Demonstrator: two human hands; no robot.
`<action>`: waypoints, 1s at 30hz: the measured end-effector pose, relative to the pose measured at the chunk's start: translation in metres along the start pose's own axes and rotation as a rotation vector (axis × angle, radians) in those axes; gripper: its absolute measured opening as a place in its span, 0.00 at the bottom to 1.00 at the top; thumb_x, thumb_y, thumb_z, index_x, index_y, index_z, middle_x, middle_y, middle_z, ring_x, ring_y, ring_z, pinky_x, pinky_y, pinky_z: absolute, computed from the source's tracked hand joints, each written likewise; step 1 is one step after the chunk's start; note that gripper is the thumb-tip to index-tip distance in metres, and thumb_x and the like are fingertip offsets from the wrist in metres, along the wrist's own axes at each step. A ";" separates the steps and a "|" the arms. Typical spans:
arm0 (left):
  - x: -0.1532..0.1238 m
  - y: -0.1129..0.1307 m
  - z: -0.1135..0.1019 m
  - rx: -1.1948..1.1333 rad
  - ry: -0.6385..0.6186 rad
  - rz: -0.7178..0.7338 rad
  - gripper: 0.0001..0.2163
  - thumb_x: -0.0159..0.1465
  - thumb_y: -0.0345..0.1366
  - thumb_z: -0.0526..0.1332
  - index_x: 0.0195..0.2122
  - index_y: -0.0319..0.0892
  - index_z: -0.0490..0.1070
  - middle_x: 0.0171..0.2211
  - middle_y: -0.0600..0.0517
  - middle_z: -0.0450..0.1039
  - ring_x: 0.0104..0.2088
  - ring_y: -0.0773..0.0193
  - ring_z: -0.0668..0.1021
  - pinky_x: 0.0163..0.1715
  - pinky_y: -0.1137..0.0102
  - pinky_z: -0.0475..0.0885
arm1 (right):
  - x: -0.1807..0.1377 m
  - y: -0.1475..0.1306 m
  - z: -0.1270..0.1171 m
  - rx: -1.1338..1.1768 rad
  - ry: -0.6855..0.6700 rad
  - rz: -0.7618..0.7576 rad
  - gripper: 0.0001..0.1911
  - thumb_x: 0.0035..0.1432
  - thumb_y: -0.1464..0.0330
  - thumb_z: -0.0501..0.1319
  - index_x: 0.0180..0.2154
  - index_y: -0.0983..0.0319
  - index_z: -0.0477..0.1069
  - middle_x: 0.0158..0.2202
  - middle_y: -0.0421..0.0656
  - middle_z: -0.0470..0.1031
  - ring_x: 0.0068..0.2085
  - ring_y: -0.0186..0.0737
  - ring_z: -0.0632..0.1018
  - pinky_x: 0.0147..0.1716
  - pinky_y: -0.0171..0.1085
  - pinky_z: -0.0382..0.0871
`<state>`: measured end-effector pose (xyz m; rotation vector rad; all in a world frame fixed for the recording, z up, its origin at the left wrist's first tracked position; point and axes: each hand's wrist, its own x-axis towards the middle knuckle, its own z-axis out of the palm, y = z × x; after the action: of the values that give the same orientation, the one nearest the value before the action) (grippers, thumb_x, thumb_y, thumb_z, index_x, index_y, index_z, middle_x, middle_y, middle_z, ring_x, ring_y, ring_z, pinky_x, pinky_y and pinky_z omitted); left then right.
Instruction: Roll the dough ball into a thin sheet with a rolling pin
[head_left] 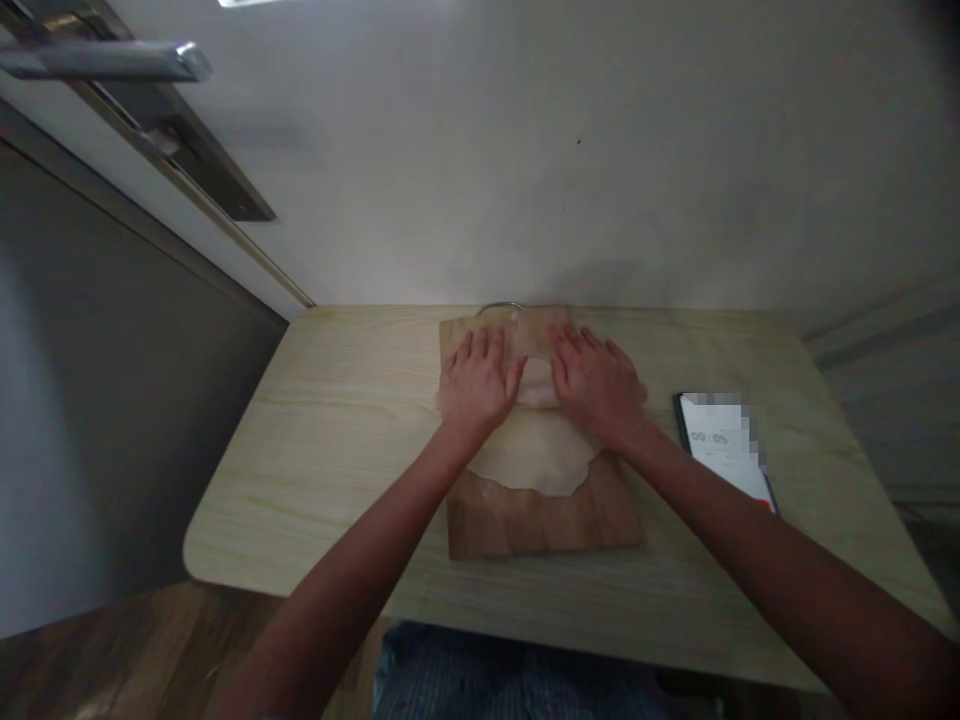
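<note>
A thin, pale sheet of dough point(536, 455) with an uneven near edge lies on a brown wooden cutting board point(544, 525). Along its far side runs a thicker pale roll point(538, 387), mostly covered by my hands; I cannot tell whether it is rolled-up dough or a separate thing. My left hand point(477, 380) rests palm down over the left part of the roll, fingers stretched forward and thumb out to the right. Over the right part lies my right hand point(596, 380), also palm down with its fingers extended. Neither hand is wrapped around anything.
The board lies on a light wooden table point(322, 450) against a pale door or wall point(450, 170). A phone point(724, 450) showing a timer lies to the right, near my right forearm. A metal door handle point(112, 62) juts out at the upper left.
</note>
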<state>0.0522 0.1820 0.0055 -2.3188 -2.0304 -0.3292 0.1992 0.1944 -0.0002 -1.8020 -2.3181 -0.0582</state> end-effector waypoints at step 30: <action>0.073 -0.009 0.004 0.014 0.050 0.081 0.27 0.65 0.44 0.34 0.33 0.37 0.71 0.30 0.43 0.73 0.32 0.59 0.75 0.31 0.67 0.63 | 0.069 0.004 0.000 -0.052 0.058 0.089 0.19 0.59 0.66 0.40 0.40 0.65 0.66 0.33 0.50 0.73 0.32 0.43 0.73 0.28 0.37 0.60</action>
<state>0.0528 0.2554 0.0143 -2.3520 -1.9047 -0.3639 0.1869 0.2613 0.0117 -1.8998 -2.2136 -0.1570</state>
